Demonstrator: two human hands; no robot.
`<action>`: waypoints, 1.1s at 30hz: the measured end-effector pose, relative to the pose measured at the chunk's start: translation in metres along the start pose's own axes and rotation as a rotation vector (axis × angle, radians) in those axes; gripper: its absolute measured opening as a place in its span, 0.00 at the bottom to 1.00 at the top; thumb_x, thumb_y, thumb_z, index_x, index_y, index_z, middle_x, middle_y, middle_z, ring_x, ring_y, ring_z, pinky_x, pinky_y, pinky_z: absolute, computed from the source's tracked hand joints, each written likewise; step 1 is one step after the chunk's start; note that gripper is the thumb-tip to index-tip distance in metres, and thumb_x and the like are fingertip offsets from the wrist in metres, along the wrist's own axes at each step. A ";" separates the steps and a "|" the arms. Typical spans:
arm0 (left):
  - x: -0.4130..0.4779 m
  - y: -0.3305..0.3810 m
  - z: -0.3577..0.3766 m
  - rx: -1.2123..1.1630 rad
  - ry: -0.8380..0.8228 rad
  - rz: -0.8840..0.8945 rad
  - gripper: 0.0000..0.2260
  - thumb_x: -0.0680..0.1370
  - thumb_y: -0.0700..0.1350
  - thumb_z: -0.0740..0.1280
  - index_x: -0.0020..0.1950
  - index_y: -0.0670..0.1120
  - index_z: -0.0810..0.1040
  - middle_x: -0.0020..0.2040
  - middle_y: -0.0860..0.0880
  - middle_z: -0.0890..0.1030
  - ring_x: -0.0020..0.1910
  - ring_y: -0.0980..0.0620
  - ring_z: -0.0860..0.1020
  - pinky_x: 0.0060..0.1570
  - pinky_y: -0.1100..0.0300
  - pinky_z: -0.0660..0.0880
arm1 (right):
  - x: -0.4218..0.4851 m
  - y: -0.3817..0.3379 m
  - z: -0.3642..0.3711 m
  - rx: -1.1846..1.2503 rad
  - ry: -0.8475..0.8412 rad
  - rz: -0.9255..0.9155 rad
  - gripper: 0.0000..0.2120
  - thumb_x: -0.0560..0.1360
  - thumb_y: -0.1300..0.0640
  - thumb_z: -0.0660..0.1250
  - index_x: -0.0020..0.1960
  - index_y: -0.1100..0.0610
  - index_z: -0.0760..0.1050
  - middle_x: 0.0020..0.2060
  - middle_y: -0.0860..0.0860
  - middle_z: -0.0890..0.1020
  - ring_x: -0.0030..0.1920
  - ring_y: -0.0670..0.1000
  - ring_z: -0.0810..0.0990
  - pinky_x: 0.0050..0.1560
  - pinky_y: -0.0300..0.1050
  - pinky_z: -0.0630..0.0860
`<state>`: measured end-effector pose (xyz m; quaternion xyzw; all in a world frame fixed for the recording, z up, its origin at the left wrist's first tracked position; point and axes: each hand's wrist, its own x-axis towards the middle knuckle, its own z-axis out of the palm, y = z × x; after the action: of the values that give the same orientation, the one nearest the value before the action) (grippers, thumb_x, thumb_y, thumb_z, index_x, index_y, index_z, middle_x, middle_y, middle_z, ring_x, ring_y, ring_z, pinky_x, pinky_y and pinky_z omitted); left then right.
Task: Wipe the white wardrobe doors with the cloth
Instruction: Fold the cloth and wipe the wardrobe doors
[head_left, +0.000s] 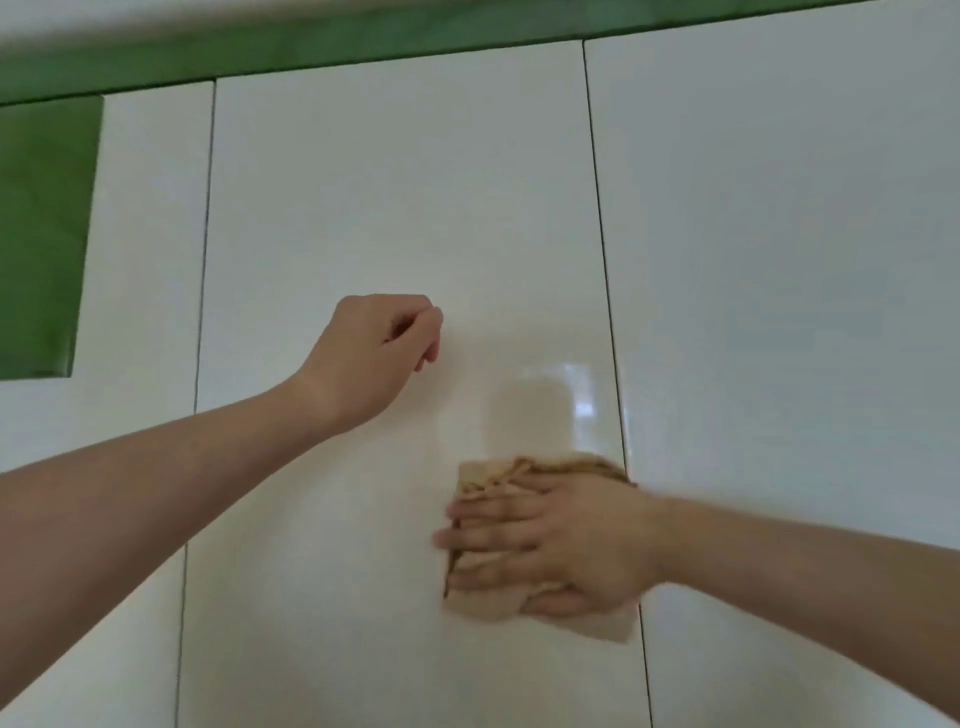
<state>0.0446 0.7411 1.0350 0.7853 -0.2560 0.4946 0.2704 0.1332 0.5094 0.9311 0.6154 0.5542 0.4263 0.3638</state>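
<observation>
Beige folded cloth (488, 475) sits flat on the glossy white middle wardrobe door (395, 182), in its lower right part. The cloth's right edge is at the dark seam (602, 234) with the right-hand white door (779, 234).

Right hand (550, 540) is on top of it, palm down, fingers spread and straight, pointing left. It presses the cloth to the panel and doesn't pinch it. Some cloth shows above the knuckles and below the palm, so its long axis runs roughly up-down, across the fingers. The hand is slightly blurred.

Left hand (379, 353) is up and left of the cloth, apart from it, on the same middle door. Its fingers are curled in with nothing in them. Can't tell whether the knuckles touch the panel or just hover.

Key relation: the cloth is boxed in by the seam on its right, and nearly all of the middle door lies left of it and above it. The next stroke probably goes leftward or upward, led by the fingertips. The right hand owns the cloth and no handover is needed. The left hand sits in the up-left path and would likely need to shift.

The narrow left door (150, 234) and green wall (41, 234) are further left, beyond reach of this stroke.
</observation>
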 end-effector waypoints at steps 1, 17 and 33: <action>-0.002 -0.004 -0.007 0.013 -0.018 0.006 0.18 0.82 0.44 0.61 0.33 0.45 0.77 0.30 0.50 0.77 0.31 0.48 0.74 0.39 0.42 0.76 | -0.012 0.027 -0.009 -0.019 0.010 0.008 0.27 0.84 0.41 0.56 0.82 0.46 0.62 0.83 0.47 0.57 0.84 0.51 0.51 0.80 0.52 0.54; -0.039 -0.064 -0.069 0.034 0.030 -0.093 0.18 0.81 0.45 0.60 0.33 0.44 0.77 0.31 0.47 0.78 0.32 0.47 0.74 0.40 0.42 0.77 | 0.096 -0.055 0.012 0.044 0.033 0.011 0.27 0.83 0.45 0.61 0.81 0.47 0.64 0.83 0.48 0.58 0.83 0.51 0.53 0.78 0.53 0.55; -0.098 -0.131 -0.097 -0.258 0.207 -0.308 0.17 0.80 0.42 0.60 0.32 0.39 0.75 0.27 0.47 0.74 0.27 0.50 0.70 0.25 0.63 0.66 | 0.204 -0.153 0.045 0.147 0.029 0.000 0.27 0.80 0.46 0.63 0.79 0.45 0.67 0.80 0.47 0.65 0.81 0.51 0.61 0.80 0.53 0.53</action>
<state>0.0330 0.9143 0.9583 0.7191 -0.1651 0.4884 0.4659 0.1222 0.7317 0.7985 0.6343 0.5892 0.3933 0.3096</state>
